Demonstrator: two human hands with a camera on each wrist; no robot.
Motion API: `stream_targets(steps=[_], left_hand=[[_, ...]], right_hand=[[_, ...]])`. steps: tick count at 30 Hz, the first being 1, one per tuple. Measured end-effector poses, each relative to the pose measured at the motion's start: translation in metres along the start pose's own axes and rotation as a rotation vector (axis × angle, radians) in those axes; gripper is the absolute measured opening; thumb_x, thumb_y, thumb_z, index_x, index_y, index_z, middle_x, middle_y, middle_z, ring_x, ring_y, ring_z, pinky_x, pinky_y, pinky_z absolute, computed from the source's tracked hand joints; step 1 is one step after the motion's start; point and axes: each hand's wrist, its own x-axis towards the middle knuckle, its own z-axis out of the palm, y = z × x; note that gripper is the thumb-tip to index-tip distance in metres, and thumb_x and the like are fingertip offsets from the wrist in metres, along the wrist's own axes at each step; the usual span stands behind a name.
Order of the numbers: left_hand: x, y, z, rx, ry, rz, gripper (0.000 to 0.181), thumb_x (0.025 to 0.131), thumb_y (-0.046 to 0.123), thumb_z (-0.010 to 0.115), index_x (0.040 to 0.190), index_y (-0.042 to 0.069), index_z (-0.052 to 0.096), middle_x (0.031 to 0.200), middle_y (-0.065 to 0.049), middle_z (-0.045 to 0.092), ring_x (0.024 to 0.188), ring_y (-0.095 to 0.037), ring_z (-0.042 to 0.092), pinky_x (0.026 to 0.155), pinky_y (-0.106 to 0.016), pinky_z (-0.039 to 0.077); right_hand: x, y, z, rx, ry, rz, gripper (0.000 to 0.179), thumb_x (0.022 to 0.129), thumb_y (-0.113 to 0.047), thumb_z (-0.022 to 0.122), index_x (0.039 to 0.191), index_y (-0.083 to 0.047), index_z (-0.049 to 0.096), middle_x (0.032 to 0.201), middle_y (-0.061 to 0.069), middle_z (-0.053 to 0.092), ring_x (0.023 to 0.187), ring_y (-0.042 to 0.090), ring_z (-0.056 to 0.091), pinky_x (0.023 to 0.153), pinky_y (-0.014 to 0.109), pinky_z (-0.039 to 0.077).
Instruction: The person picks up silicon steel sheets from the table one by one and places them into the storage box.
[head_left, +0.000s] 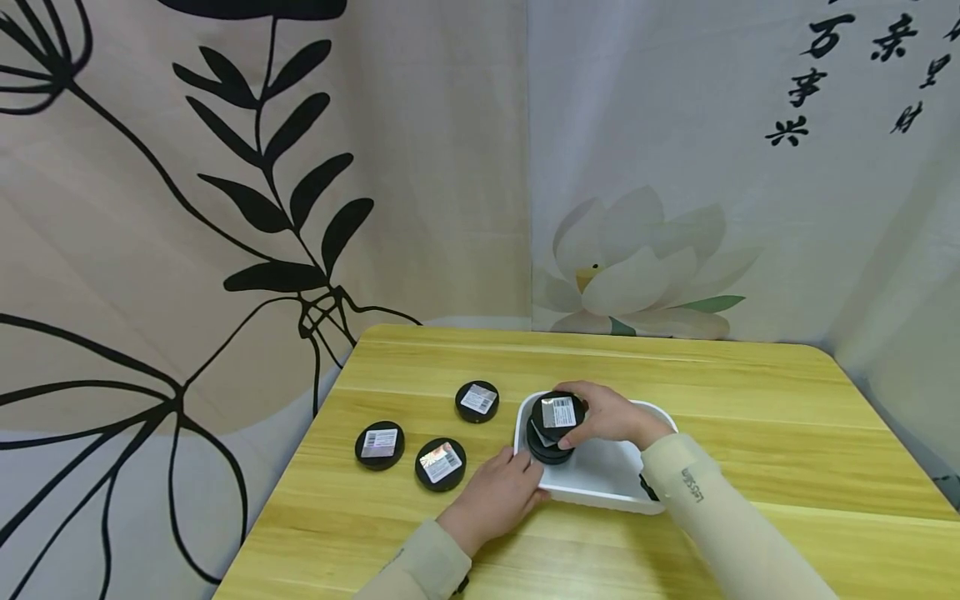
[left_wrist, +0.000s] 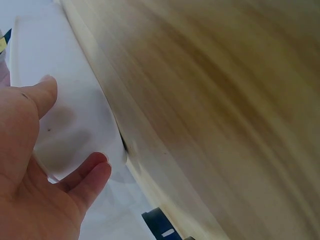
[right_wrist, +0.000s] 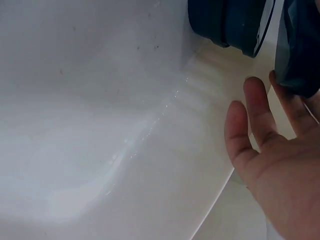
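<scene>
Fingers and thumb of my right hand pinch a round black jar with a barcode label on top. It is held at the left end of a white tray, overlapping another black jar inside it. The right wrist view shows the gripped jar tilted beside a dark stack against the tray wall. At the tray's near left corner, my left hand holds the outside. In the left wrist view its thumb lies on the long side, with fingers curved around the end.
Left of the tray, three more labelled black jars lie on the wooden table: one at the back, one at far left, one nearer the left hand. A printed curtain hangs behind the table's far edge.
</scene>
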Motion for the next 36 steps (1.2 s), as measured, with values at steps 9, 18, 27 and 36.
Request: stream_targets(steps=[9,18,27,36], left_hand=[[0.0010,-0.0006,0.0005,0.002,0.000,0.006,0.034,0.103,0.050,0.051,0.107,0.018,0.061,0.105,0.003,0.061,0.094,-0.016,0.051,0.085,-0.029,0.049],[0.0018,-0.0004,0.0008,-0.006,-0.014,-0.001,0.033,0.103,0.049,0.052,0.108,0.018,0.061,0.106,0.002,0.061,0.095,-0.016,0.052,0.085,-0.029,0.049],[0.0019,-0.0007,0.0005,-0.009,-0.026,0.000,0.034,0.103,0.050,0.050,0.108,0.018,0.061,0.106,0.003,0.061,0.095,-0.016,0.051,0.085,-0.029,0.049],[0.0015,-0.0004,0.0008,0.002,-0.014,0.001,0.033,0.102,0.049,0.052,0.110,0.017,0.061,0.105,0.002,0.060,0.094,-0.016,0.051,0.085,-0.029,0.049]], right_hand=[[0.0017,-0.0005,0.0020,-0.047,0.005,-0.023,0.096,0.067,-0.035,0.095,0.148,-0.011,0.049,0.141,0.010,0.053,0.123,0.028,0.053,0.107,0.055,0.043],[0.0035,0.0007,0.0053,-0.076,0.008,-0.014,0.094,0.066,-0.037,0.095,0.147,-0.015,0.051,0.138,0.009,0.052,0.121,0.027,0.053,0.107,0.055,0.043],[0.0023,-0.0024,0.0076,-0.134,0.003,-0.011,0.094,0.066,-0.039,0.095,0.146,-0.015,0.051,0.135,0.010,0.051,0.118,0.027,0.053,0.104,0.054,0.045],[0.0019,-0.0043,0.0076,-0.198,0.000,-0.032,0.094,0.067,-0.041,0.094,0.145,-0.011,0.052,0.130,0.010,0.052,0.115,0.027,0.053,0.101,0.054,0.046]])
